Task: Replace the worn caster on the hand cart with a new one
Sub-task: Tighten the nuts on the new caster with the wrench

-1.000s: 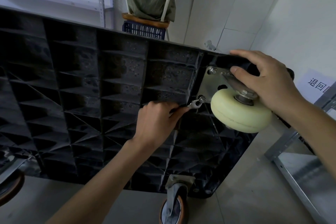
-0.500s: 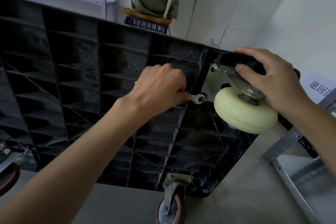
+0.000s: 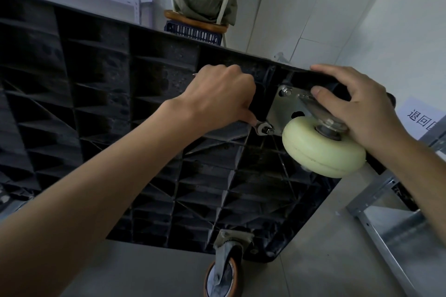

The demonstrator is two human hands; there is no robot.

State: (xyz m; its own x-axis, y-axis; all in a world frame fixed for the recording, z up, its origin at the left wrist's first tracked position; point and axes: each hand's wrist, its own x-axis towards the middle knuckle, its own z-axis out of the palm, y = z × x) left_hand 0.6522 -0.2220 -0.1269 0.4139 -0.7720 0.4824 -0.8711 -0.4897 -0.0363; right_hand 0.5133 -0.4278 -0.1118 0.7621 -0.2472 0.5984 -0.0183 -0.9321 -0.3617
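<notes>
Black ribbed cart underside [image 3: 101, 108] stands tipped up in front of you, filling the left and centre. Cream caster wheel [image 3: 323, 149] sits at its far-right corner on a metal mounting plate [image 3: 282, 108]. Your right hand [image 3: 362, 113] grips the caster's fork, index finger over the cart edge. Your left hand [image 3: 222, 96] is clenched round a small wrench [image 3: 261, 126], its head on the plate's lower-left bolt. Orange-rimmed caster [image 3: 224, 275] near bottom edge. Paper sign [image 3: 420, 116] far right, cropped, reads "退回".

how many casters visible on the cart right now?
2. A cream caster is at the cart's upper right corner, under the right hand. An orange-rimmed caster is at the bottom edge. Others may be out of frame or hidden.
</notes>
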